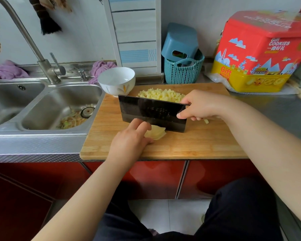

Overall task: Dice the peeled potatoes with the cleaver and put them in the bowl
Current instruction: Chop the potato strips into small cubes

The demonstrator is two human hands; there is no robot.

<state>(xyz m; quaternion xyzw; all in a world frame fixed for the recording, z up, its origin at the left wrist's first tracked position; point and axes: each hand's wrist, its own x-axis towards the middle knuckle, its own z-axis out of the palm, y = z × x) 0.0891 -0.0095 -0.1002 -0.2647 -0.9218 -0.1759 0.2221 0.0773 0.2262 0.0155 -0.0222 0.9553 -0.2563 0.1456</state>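
A stack of pale potato slices (pixel 157 133) lies near the middle of the wooden cutting board (pixel 189 145). My left hand (pixel 130 140) rests on the stack with curled fingers, holding it down. My right hand (pixel 200 106) grips the handle of a black cleaver (pixel 151 112), whose broad blade stands on edge right behind the slices and against my left fingers. A heap of diced potato (pixel 161 95) sits at the board's far side, behind the blade. A white bowl (pixel 116 81) stands at the board's far left corner; its inside looks empty.
A steel double sink (pixel 47 105) with peelings in the right basin lies left of the board, tap (pixel 42 56) behind it. A teal basket (pixel 183 70) and a red and yellow cookie tin (pixel 261 53) stand behind the board. One potato bit (pixel 206 121) lies under my right hand.
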